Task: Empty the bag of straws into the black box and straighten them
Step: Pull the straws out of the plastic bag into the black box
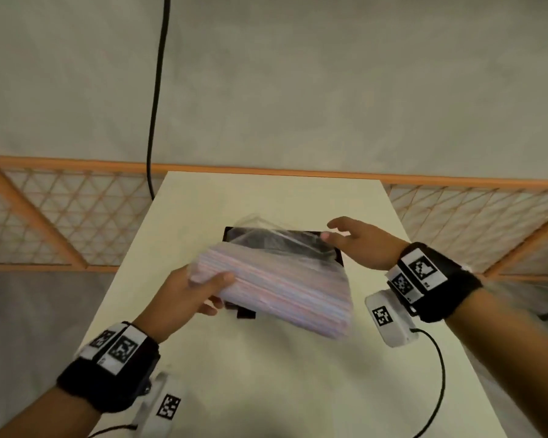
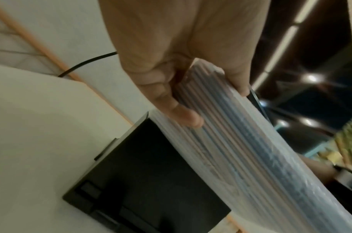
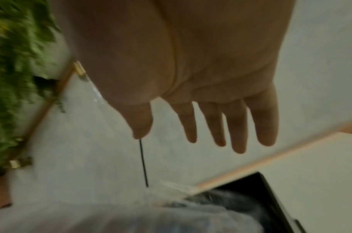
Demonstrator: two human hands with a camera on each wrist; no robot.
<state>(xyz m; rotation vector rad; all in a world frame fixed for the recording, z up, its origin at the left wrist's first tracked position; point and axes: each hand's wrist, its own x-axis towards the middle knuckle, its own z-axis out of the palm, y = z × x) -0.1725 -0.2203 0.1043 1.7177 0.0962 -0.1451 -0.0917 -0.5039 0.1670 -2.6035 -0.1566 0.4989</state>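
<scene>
Gripping the near-left end of the bag of straws (image 1: 272,289), the left hand (image 1: 187,295) has its thumb over the top and its fingers (image 2: 183,113) curled underneath, so the pack hangs in the air just above the black box (image 1: 332,251) on the desk (image 1: 266,374). My reading is that the step in hand is getting the bag's mouth open and aimed into the box. To do it well, I would keep that left grip firm at the closed end, raise it so the straws lie lengthwise along the box, and let the loose clear plastic at the far end point down inside the walls before anything slides. The right hand (image 1: 358,241) hovers over the far-right rim with fingers (image 3: 239,126) spread and straight, holding nothing; it is near the slack plastic but I cannot tell whether it touches it. It looks best used to pinch that film open and steady the fall.

Most of the box is covered by the bag. Whether the bag's mouth is already open is unclear, as motion blur smears the plastic in all 3 views. Straw count and colours are hard to read.
</scene>
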